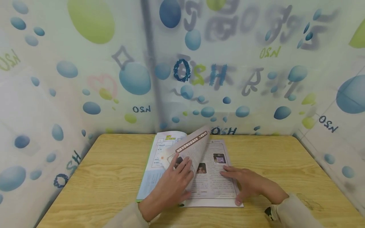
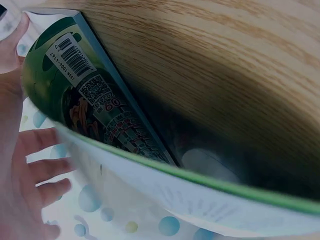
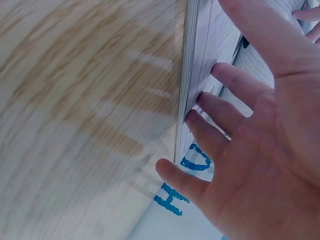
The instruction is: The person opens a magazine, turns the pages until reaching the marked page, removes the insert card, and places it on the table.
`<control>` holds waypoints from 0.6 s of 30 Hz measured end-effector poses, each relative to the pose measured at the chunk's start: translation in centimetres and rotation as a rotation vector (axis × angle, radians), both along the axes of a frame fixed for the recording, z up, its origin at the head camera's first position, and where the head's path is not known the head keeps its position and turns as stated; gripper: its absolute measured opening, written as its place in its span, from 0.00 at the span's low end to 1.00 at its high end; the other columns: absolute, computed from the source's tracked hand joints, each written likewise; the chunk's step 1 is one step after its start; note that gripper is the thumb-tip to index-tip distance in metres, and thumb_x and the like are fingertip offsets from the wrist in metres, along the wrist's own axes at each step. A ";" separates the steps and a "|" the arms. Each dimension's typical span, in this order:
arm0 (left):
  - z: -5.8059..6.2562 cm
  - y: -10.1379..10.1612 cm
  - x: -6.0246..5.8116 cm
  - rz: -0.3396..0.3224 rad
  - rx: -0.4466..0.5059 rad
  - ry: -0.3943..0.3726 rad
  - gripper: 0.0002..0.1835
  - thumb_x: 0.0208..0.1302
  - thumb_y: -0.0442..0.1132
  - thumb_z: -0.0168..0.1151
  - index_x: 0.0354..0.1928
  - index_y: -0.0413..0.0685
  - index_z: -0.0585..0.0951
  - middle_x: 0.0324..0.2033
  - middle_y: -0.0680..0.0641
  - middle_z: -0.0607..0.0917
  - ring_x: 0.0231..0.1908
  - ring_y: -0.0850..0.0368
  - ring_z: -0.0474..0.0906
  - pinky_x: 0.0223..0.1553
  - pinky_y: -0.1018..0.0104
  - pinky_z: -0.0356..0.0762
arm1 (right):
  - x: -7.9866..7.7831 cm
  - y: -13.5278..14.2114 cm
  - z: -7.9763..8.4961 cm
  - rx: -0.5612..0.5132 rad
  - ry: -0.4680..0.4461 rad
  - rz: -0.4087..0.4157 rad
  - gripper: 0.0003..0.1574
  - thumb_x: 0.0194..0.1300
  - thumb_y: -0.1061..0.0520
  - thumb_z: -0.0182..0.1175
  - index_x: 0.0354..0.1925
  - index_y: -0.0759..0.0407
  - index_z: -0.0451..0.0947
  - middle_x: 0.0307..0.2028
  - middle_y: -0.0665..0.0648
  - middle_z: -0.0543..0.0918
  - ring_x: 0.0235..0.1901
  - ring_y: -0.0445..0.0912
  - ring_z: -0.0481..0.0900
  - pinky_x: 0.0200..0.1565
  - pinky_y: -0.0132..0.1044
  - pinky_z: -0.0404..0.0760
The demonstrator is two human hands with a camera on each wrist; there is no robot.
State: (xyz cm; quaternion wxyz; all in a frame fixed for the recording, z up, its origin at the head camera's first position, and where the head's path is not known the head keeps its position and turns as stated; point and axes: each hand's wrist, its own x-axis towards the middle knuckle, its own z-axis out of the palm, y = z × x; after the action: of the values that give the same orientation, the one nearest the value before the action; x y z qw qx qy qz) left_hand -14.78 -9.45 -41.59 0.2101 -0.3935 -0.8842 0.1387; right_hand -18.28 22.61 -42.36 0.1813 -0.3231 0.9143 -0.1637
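An open magazine (image 1: 218, 186) lies on the table, printed with columns of text and small photos. One leaf (image 1: 195, 146) is lifted and curled over from the right side toward the left page. My left hand (image 1: 172, 183) rests on this leaf with its fingers fairly straight. At the magazine's right edge is my right hand (image 1: 251, 182), fingers spread and fingertips touching the page. The right wrist view shows those fingers (image 3: 215, 132) along the stacked page edges. In the left wrist view, a dark green cover bears a barcode label (image 2: 75, 62).
The light wooden table (image 1: 114, 171) extends on both sides of the magazine. Behind it hangs a pale curtain (image 1: 128, 110) with blue and green drops and mirrored lettering. A small dark item (image 1: 268, 213) is at the right cuff.
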 end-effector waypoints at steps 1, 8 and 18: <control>0.0 0.0 0.0 0.012 -0.002 0.000 0.31 0.57 0.69 0.60 0.48 0.51 0.80 0.64 0.41 0.74 0.69 0.45 0.65 0.71 0.37 0.48 | 0.0 0.0 0.0 0.000 -0.001 -0.001 0.69 0.35 0.33 0.77 0.73 0.53 0.64 0.74 0.63 0.59 0.70 0.66 0.60 0.63 0.67 0.63; -0.2 -0.3 0.1 0.033 0.009 -0.016 0.29 0.58 0.64 0.59 0.55 0.54 0.80 0.65 0.43 0.74 0.69 0.45 0.65 0.68 0.35 0.55 | 0.1 -0.1 0.1 0.003 0.013 0.002 0.70 0.34 0.34 0.78 0.73 0.55 0.65 0.74 0.64 0.60 0.70 0.66 0.61 0.62 0.66 0.64; -0.3 -0.6 0.0 0.041 0.028 -0.111 0.27 0.62 0.56 0.56 0.61 0.56 0.80 0.68 0.45 0.72 0.70 0.45 0.63 0.67 0.33 0.54 | 0.1 -0.2 0.1 0.005 0.014 0.003 0.70 0.34 0.34 0.78 0.73 0.55 0.65 0.74 0.64 0.60 0.70 0.66 0.61 0.62 0.66 0.64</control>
State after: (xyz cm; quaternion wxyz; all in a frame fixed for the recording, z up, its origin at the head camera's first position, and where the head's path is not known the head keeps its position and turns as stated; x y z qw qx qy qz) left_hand -14.82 -10.08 -41.89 0.1634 -0.3796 -0.9041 0.1085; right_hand -18.22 22.45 -42.23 0.1760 -0.3249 0.9156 -0.1587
